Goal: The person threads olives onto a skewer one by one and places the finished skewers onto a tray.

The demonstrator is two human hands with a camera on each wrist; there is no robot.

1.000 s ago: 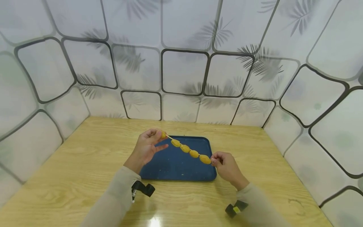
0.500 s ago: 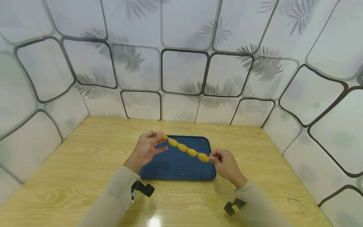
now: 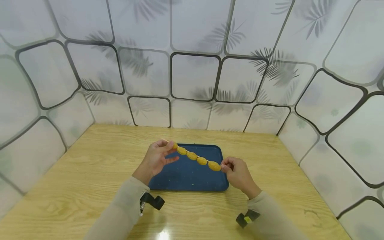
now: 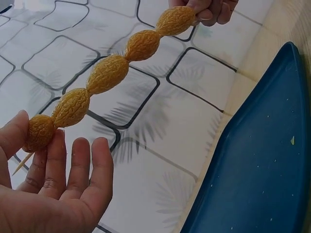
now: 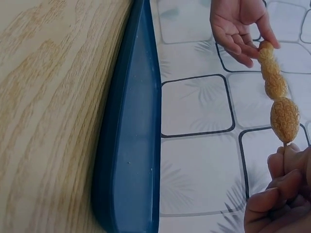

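Note:
A wooden skewer [image 4: 22,164] threaded with several golden, wrinkled oval pieces of food [image 3: 192,156] is held slantwise above the blue tray [image 3: 192,181]. At its upper left end, my left hand [image 3: 153,161] pinches the last piece between thumb and fingers, while the other fingers extend loosely. The pointed tip sticks out past that piece in the left wrist view. My right hand [image 3: 239,173] grips the bare stick just below the lowest piece [image 5: 285,120], fingers curled, hiding the lower end. The pieces sit close together along the stick.
The tray, with small crumbs on it, lies on a light wood table [image 3: 75,173]. Patterned white walls [image 3: 192,73] stand behind and on both sides. A small dark camera is strapped to each sleeved wrist.
The gap of bare stick beside the left-hand piece has closed, and the tip now shows beyond the left hand. My right hand has shifted slightly left and up.

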